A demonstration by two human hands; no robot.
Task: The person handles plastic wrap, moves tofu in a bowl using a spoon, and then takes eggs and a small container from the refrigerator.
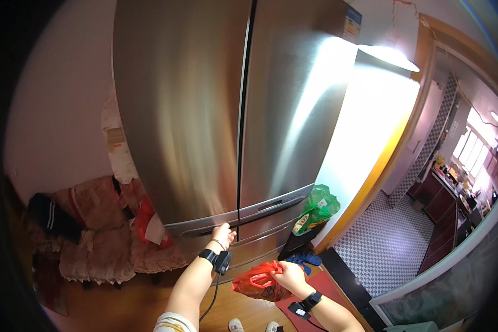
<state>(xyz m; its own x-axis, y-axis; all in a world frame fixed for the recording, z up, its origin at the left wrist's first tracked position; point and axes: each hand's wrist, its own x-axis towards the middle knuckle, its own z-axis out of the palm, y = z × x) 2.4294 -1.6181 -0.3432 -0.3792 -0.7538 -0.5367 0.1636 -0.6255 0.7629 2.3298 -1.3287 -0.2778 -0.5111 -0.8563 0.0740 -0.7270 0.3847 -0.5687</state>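
Observation:
My left hand (223, 236) is at the lower edge of the left door (182, 116) of a stainless steel refrigerator, by its recessed handle strip (199, 229). The fingers are curled, but whether they grip the strip cannot be made out. Both upper doors look closed. Lower and to the right, my right hand (292, 277) holds a red plastic bag (257, 286) by its gathered top. Dark contents show faintly through the thin plastic and cannot be identified. The bag hangs in front of the lower drawers (261, 245).
A green plastic bag (318, 207) sits on a dark bin or stand beside the refrigerator, above blue slippers (305, 259). A fabric-covered sofa (95, 249) stands left. On the right, a doorway with a wooden frame (369, 182) opens to a kitchen with a checkered floor (382, 232). A red mat (325, 290) lies on the floor.

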